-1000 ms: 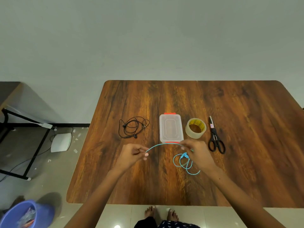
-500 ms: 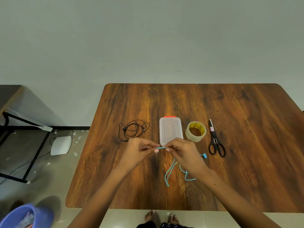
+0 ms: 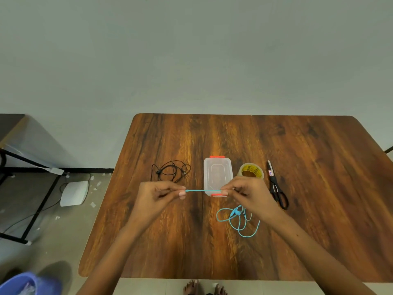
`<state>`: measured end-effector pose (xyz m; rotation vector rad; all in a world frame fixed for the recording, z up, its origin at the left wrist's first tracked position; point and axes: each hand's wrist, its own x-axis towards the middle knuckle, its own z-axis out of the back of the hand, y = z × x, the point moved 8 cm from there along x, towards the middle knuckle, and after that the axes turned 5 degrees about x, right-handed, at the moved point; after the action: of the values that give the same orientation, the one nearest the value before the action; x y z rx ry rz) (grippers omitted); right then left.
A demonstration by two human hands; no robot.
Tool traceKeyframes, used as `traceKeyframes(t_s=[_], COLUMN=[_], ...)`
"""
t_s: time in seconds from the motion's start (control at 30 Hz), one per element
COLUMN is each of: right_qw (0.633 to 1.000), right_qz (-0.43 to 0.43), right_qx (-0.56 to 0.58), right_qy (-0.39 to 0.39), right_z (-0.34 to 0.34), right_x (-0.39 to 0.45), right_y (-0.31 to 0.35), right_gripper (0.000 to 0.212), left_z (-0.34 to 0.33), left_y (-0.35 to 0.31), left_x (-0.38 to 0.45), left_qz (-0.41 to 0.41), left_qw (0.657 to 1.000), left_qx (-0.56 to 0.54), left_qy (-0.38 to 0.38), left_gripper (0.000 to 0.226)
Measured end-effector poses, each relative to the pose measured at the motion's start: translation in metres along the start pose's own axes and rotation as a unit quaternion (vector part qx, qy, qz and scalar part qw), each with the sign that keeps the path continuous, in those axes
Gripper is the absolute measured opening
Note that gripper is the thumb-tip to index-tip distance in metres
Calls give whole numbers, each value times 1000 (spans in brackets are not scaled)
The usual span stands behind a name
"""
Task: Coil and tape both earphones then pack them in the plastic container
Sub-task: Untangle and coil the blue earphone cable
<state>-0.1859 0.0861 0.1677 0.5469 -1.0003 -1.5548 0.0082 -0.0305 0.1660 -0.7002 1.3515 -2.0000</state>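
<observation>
Far left of the hands, on the tiled floor: a blue bucket (image 3: 27, 283) at the bottom corner, a black metal frame (image 3: 32, 209), a white flat device (image 3: 74, 193) with scattered paper scraps around it. Plain grey-green wall behind. Dark wood-grain worktop (image 3: 297, 241) with rounded corners filling the centre and right.

Just beyond the left hand, on the worktop: black earphones (image 3: 171, 171), loosely tangled, untouched. Left hand (image 3: 158, 195) raised over the worktop, fingers curled, pinching one end of the blue earphones (image 3: 236, 220). Short straight run of blue cable stretched taut between both hands, crossing in front of the near end of the plastic container (image 3: 217, 175), lid on, red clips at both ends. Right hand (image 3: 247, 193) likewise curled, pinching the other end of that taut stretch. Rest of the blue cable lying in loose loops on the worktop below the right hand, nearer the body.

Just beyond the right hand: tape roll (image 3: 251, 171). Right of that hand: black scissors (image 3: 276, 186), closed. Bare feet (image 3: 204, 288) at the bottom edge.
</observation>
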Motion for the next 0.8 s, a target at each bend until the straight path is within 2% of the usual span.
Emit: traceKeyframes(t_s=[0.27,0.37,0.5,0.6,0.67,0.8], right_qw=[997,995,995,994,992,995], right_qz=[9,27,30,48,56,53], right_qx=[-63,-76,-94,-102,-104,-85], right_qy=[-48,-57,-29,15,34,28], right_z=[27,25,14,-4,-12,-10], right_x=[-7,-5,3,10,13,17], right_y=[-7,4,19,34,41,45], right_gripper=[4,1,3,6,7,6], left_z=[21,17,-3,-32,-48,-48], left_y=[13,19,12,-23,-45,-51], left_x=[-4,-5,-5,-2,-3,0], left_qz=[-1,-13,-51,-99,-141,-179], left_qw=[998,994,976,985,984,974], left_qx=[50,109,212,139,103,140], left_qy=[-41,-26,11,27,29,-8], left_gripper=[17,19,28,35,30,20])
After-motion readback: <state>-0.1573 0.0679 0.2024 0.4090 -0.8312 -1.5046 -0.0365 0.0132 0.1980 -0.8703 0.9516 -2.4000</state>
